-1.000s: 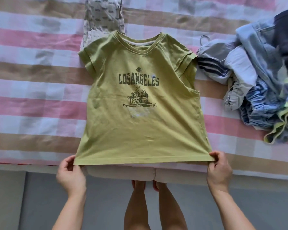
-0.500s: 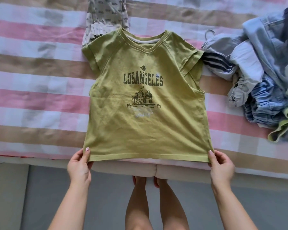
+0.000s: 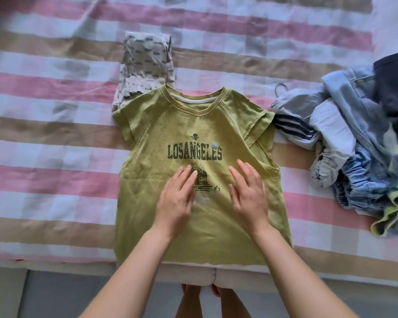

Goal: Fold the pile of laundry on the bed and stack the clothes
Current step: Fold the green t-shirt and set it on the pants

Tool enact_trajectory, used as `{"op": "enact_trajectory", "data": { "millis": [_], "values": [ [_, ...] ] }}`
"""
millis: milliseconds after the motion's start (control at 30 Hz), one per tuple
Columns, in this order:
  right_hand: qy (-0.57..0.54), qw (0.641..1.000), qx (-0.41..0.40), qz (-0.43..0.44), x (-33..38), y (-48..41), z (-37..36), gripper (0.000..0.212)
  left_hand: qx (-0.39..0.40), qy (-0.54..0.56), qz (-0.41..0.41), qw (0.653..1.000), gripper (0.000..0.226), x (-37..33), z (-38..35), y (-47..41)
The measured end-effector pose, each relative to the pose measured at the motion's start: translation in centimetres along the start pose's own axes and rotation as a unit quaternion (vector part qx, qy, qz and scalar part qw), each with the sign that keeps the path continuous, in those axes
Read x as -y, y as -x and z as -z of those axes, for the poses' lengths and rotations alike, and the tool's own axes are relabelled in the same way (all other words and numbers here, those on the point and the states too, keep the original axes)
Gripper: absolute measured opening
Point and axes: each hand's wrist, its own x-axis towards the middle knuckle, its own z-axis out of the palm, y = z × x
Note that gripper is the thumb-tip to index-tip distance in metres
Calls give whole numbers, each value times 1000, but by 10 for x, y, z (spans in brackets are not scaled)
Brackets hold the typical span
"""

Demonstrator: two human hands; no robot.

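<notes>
An olive-green T-shirt (image 3: 147,157) printed "LOSANGELES" lies face up and spread flat on the striped bed, neck away from me, hem at the bed's near edge. My left hand (image 3: 178,198) rests flat on its chest print with straight fingers. My right hand (image 3: 247,193) lies flat beside it, a little to the right, fingers straight too. A folded grey-white patterned garment (image 3: 145,65) sits just beyond the shirt's left shoulder, its near end under the shirt. The unfolded laundry pile (image 3: 359,143) of denim, striped and pale clothes lies at the right.
The bed cover (image 3: 55,143) has pink, tan and white stripes, with open room to the left of the shirt. The bed's near edge (image 3: 55,265) runs along the bottom, with grey floor (image 3: 55,294) and my legs below it.
Both hands let go of the shirt's bottom corners and moved up onto its chest, now lying flat on it. The shirt lies flat on the bed.
</notes>
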Motion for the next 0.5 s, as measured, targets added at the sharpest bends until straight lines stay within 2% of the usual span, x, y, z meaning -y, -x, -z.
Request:
{"op": "enact_trajectory", "data": {
  "millis": [100,200,267,333,367,433,500],
  "values": [
    [119,982,149,-11,-20,-37,-14,57,104,-147,29,983,57,15,-14,-34],
    [158,968,193,2,-39,-46,-16,59,160,-227,63,959,61,33,-16,-47],
    [108,987,118,20,-36,-50,-8,51,120,-192,28,974,61,32,-9,-49],
    [46,998,-37,0,-35,-64,-2,37,28,-97,21,995,53,27,6,-59],
    [23,994,-98,-38,-34,-74,3,31,-16,-64,27,997,49,26,14,-68],
    [4,982,-143,-127,-35,-100,13,25,-83,-38,30,995,35,29,33,-94],
    [26,970,-139,-198,-38,-124,19,26,-127,-28,18,991,21,27,49,-125]
  ]
}}
